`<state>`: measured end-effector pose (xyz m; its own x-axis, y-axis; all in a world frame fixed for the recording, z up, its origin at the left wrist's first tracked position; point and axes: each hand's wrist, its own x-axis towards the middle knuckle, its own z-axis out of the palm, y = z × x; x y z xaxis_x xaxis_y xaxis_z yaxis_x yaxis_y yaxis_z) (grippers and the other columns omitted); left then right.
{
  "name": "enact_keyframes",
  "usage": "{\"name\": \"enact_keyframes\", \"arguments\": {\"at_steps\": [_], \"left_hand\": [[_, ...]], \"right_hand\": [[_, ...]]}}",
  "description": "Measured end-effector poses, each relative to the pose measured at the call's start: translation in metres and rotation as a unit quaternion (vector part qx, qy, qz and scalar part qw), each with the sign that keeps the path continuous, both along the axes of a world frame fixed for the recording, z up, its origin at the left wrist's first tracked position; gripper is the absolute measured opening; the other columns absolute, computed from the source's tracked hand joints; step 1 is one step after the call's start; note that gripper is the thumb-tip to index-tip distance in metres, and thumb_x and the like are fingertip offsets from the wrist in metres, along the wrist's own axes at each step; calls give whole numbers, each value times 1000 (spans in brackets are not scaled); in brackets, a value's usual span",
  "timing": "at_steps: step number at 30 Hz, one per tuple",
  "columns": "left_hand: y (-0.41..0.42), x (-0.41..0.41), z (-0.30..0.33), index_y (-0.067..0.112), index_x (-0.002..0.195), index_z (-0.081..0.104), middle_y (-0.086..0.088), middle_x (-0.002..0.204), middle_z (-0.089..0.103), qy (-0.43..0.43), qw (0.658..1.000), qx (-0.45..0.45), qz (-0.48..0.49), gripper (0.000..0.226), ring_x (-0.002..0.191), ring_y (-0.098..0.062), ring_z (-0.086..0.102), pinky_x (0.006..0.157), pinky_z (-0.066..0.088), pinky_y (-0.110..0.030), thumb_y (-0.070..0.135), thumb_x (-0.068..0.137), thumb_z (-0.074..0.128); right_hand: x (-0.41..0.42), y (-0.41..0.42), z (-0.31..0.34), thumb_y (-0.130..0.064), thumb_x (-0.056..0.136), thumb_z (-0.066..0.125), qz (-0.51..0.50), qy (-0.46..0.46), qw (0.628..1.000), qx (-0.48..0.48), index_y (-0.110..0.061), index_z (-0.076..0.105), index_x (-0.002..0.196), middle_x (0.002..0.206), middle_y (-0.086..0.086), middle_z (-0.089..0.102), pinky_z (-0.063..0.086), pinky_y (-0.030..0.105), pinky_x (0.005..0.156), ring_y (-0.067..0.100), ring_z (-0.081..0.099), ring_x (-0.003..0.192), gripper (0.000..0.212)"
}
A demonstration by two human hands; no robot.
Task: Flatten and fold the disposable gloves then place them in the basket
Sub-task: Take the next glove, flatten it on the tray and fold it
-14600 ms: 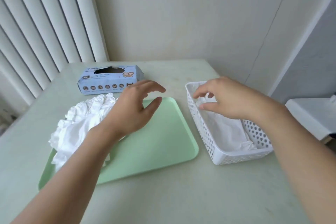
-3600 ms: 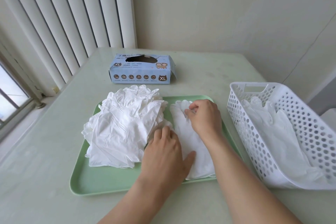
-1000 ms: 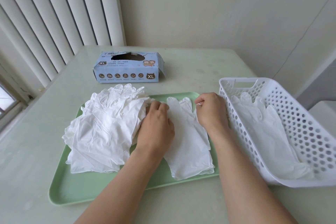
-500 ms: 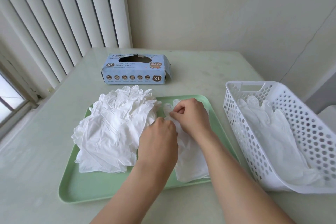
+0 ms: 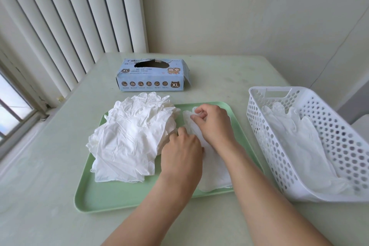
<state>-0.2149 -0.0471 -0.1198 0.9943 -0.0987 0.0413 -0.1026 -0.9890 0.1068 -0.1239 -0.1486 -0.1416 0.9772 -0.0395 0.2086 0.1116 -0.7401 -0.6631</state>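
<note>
While both hands work over the right half of the green tray (image 5: 119, 199), a single white glove (image 5: 214, 173) lies flat beneath them, its cuff end toward the person and its finger end away. The right hand (image 5: 214, 126) has its fingers curled and pinches the glove's finger end between thumb and fingertips, lifting a small bunch of it off the tray. The left hand (image 5: 182, 153) lies palm down on the glove's left edge just behind and to the left of the right hand; its fingers bend down onto the material, but whether they pinch it or only press it cannot be told. Immediately left of the left hand, touching its fingers, sits a loose pile of gloves (image 5: 129, 138), crumpled and overlapping, on the tray's left half. Beyond both hands, past the tray's far rim, stands a blue glove box (image 5: 152, 80) marked XL with its top opening torn. To the right of the right hand, apart from the tray, a white perforated basket (image 5: 279, 162) holds flattened gloves (image 5: 299, 142) on its floor. All of it sits on a pale table (image 5: 40, 195).
</note>
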Motion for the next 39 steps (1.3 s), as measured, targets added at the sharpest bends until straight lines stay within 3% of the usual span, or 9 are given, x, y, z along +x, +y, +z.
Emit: {"name": "enact_keyframes", "arguments": {"at_steps": [5,10,15,18,22,26,29,32,39], "left_hand": [[16,11,7,16,126,62,-12,126,55,29,994,-106,5,37,112,-27,59,86,41,-29,41,99,59],[32,22,0,18,143,52,-4,139,53,101,983,-144,-45,57,133,-21,47,99,39,-31,44,93,65],[35,19,-1,4,117,60,-6,126,52,91,977,-188,-40,48,123,-23,51,95,40,-28,42,90,72],[37,8,-7,6,105,59,-11,130,48,38,987,-156,-20,39,129,-26,46,105,39,-33,39,91,71],[32,0,-14,2,126,54,-13,152,31,17,992,-126,-9,51,139,-30,38,115,30,-34,40,94,67],[28,-16,-2,8,146,40,-14,159,19,-27,991,-129,5,63,134,-35,45,105,38,-37,41,98,62],[21,-42,10,21,133,54,-2,143,40,-77,990,-120,-18,49,101,-28,64,74,50,-35,51,96,61],[9,-58,13,34,103,71,14,100,57,-49,978,-186,-84,40,76,-11,61,68,52,-32,68,88,57],[18,-56,-13,34,112,74,15,101,58,22,974,-198,-104,50,90,-7,62,80,51,-29,71,80,67]], "right_hand": [[-34,-13,25,-26,85,78,82,10,995,-48,-23,73,102,87,-8,65,52,35,81,14,57,79,17],[-61,-19,22,-22,86,76,109,102,988,-30,-24,64,123,90,-10,62,52,29,75,11,61,80,39],[-73,-28,18,-26,91,73,108,122,987,15,-20,60,132,105,-2,66,52,32,93,14,64,95,43],[-83,-35,30,-27,90,74,124,115,985,-23,-23,58,134,114,-3,62,49,29,93,13,61,100,47],[-121,-60,44,-29,89,75,108,59,985,-118,-30,61,127,116,-10,60,48,32,93,12,59,105,41],[-158,-80,45,-32,90,75,88,99,978,-160,-30,62,128,122,-11,59,46,30,94,12,59,111,40],[-161,-83,38,-34,87,77,83,125,977,-155,-31,66,125,116,-10,62,48,34,94,15,60,109,39],[-154,-81,32,-46,86,75,59,119,987,-91,-31,74,105,87,-10,66,54,38,80,12,64,84,24],[-145,-75,25,-27,79,86,36,128,989,-71,-23,77,96,80,-7,66,53,27,70,16,66,79,19]]}}
